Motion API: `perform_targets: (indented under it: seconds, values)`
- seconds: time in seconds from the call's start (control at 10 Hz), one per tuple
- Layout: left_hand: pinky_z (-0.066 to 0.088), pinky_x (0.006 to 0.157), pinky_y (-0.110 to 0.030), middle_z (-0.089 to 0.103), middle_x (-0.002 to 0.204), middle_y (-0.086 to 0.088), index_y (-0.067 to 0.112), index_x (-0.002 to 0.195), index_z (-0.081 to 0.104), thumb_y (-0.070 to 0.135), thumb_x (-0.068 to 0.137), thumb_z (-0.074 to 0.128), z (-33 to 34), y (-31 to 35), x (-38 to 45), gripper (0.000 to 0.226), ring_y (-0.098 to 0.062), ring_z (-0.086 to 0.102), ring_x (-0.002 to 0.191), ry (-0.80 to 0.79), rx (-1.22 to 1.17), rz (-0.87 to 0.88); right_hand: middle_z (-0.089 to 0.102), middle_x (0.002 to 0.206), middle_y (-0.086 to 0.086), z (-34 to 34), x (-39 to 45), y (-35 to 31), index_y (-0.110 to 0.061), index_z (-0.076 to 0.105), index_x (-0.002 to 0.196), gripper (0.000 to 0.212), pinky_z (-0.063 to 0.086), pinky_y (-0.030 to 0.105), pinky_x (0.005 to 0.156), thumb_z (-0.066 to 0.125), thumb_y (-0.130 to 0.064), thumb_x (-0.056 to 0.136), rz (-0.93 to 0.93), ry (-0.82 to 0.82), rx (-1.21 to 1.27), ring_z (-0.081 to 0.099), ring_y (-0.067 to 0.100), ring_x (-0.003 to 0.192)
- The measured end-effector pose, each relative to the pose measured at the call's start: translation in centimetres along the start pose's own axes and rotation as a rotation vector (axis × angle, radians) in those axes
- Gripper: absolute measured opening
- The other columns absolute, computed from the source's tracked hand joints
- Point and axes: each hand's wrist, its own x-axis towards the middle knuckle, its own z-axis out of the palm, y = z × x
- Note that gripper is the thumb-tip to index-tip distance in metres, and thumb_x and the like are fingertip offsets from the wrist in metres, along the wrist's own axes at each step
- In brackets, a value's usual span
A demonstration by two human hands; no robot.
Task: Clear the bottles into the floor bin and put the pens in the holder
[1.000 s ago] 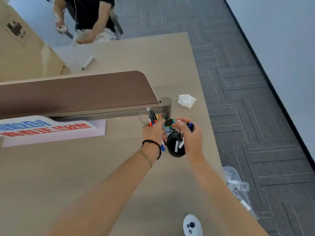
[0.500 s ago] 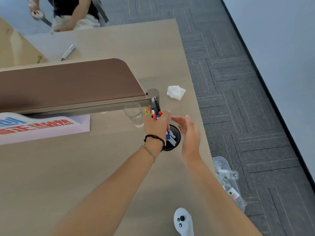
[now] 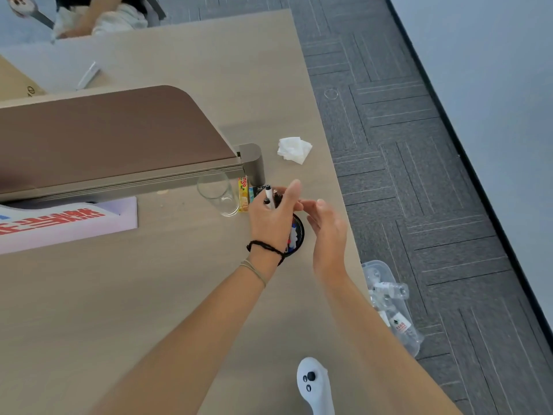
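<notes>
Pen holder [image 3: 297, 232]: black, round, standing near the desk's right edge; coloured caps of several pens visible inside; largely covered by the left hand.
Left hand [image 3: 270, 217]: directly above the holder, clenched around a white marker [image 3: 268, 196] with a black cap, held upright; other pens may sit in the same grip, cannot tell.
Right hand [image 3: 327, 232]: just right of the holder, fingers spread and slack, grasping nothing.
Drinking glass [image 3: 217, 193]: just left of the holder, empty, upright; a yellow sweet packet [image 3: 243, 194] stands between them.
Floor bin [image 3: 378, 266]: clear plastic, on the carpet right of the holder and below desk level; bottles [image 3: 399, 323] already inside.
Stray pen [image 3: 87, 74]: far behind the holder, beyond the brown divider [image 3: 113, 133]; not yet collected.
Crumpled tissue [image 3: 294, 149]: behind the holder.
Risks, judged: marker released off-centre could strike the rim and roll off the near edge; the wrist could nudge the glass over; a crowded holder may tip.
</notes>
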Motion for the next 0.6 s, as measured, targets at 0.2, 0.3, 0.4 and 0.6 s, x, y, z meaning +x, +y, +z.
perform_targets:
  seconds: [0.2,0.3,0.4,0.6]
  values:
    - [0.053,0.08,-0.038,0.073,0.07,-0.017,0.004,0.083,0.075,0.043,0.102,0.032,-0.7,0.4,0.0,0.061,-0.026,0.07,0.074,0.017,-0.065,-0.031,0.078,0.111,0.005,0.3,0.0,0.1,-0.008,0.078,0.105,0.048,0.047,0.04,0.109,0.046,-0.042,0.095,0.019,0.022,-0.015,0.067,0.017,0.117]
    - [0.053,0.077,-0.034,0.073,0.074,-0.02,0.002,0.1,0.071,0.018,0.101,0.038,-1.3,0.3,0.3,0.037,-0.025,0.071,0.075,0.024,-0.083,0.014,0.077,0.11,0.004,0.5,-0.1,0.1,-0.008,0.077,0.105,0.044,0.048,0.037,0.106,0.048,-0.039,0.095,0.028,0.037,0.001,0.068,0.015,0.115]
    - [0.057,0.083,-0.034,0.074,0.082,-0.022,0.004,0.111,0.065,-0.004,0.09,0.041,-1.6,0.5,0.5,0.033,-0.028,0.073,0.085,0.04,-0.069,0.057,0.077,0.111,0.005,0.7,-0.2,-0.2,-0.005,0.076,0.107,0.042,0.048,0.025,0.098,0.049,-0.035,0.096,0.018,0.025,0.004,0.069,0.013,0.113]
    - [0.052,0.091,-0.053,0.074,0.079,0.0,0.006,0.095,0.068,0.011,0.091,0.047,-2.3,0.8,0.5,0.021,-0.026,0.073,0.088,0.057,0.025,0.214,0.075,0.112,0.007,1.1,-0.7,-1.3,-0.003,0.073,0.109,0.031,0.046,0.009,0.086,0.052,-0.024,0.101,-0.085,0.022,-0.055,0.067,0.01,0.11]
